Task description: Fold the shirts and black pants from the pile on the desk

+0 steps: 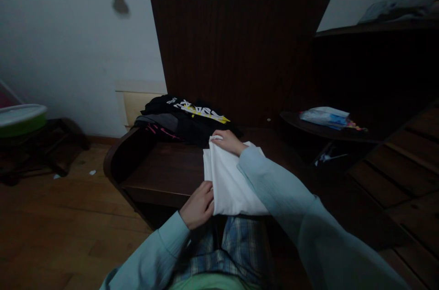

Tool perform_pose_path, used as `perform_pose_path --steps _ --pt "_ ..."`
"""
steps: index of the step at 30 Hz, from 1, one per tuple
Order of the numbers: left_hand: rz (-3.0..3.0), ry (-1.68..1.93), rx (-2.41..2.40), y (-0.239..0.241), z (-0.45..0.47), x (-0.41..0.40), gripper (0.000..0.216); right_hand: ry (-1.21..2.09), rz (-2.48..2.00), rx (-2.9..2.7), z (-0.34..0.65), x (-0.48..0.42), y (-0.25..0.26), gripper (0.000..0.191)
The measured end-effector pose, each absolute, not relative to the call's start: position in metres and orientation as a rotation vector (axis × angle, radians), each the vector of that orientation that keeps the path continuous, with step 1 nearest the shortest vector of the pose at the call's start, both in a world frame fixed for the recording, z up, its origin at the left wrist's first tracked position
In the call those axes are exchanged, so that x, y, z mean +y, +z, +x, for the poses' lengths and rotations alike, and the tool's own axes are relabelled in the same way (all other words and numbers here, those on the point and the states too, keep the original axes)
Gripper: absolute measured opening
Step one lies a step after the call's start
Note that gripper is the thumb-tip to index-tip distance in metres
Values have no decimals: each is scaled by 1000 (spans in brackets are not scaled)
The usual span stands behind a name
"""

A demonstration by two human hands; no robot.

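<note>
A white folded cloth (233, 185) lies at the front of a dark wooden bench (157, 171), its near edge at the bench's front. I cannot make out what kind of garment or cloth it is. My left hand (199, 205) grips its near left corner, with the fingers closed on the edge. Farther back, my right hand (228, 141) pinches the far left corner, and that forearm reaches across the cloth's right side. Behind the cloth is a heap of dark clothes (192, 120), the top one black with white and yellow print.
A tall dark panel (240, 43) rises behind the bench. To the right, a small shelf (363, 134) carries a plastic packet (325, 117). A green tub with a pale lid (24, 120) sits on a low stand at left. White scraps lie on the wooden floor (85, 217).
</note>
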State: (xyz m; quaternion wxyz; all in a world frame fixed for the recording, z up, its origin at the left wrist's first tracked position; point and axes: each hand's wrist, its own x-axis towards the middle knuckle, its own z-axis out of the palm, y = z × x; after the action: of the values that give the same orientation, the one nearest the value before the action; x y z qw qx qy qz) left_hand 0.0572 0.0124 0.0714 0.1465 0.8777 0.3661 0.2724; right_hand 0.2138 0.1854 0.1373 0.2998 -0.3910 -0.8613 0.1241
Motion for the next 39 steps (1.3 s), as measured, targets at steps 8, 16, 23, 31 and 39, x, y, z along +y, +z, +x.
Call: perform_pose_path --steps 8,16,23,31,39 --pt "2473 801 1018 52 42 -1 48 383 -1165 -2569 197 178 95 21" --pt "2524 916 1064 57 42 -3 41 150 -1197 -2626 195 181 100 27" --pt "2359 952 1143 57 42 -6 28 -4 -1109 -2575 202 179 109 30" --pt "2013 1113 1400 51 52 -5 33 202 -1334 -2163 315 178 122 19" --pt "2187 991 1516 64 77 19 30 276 -1464 -2115 357 150 60 35"
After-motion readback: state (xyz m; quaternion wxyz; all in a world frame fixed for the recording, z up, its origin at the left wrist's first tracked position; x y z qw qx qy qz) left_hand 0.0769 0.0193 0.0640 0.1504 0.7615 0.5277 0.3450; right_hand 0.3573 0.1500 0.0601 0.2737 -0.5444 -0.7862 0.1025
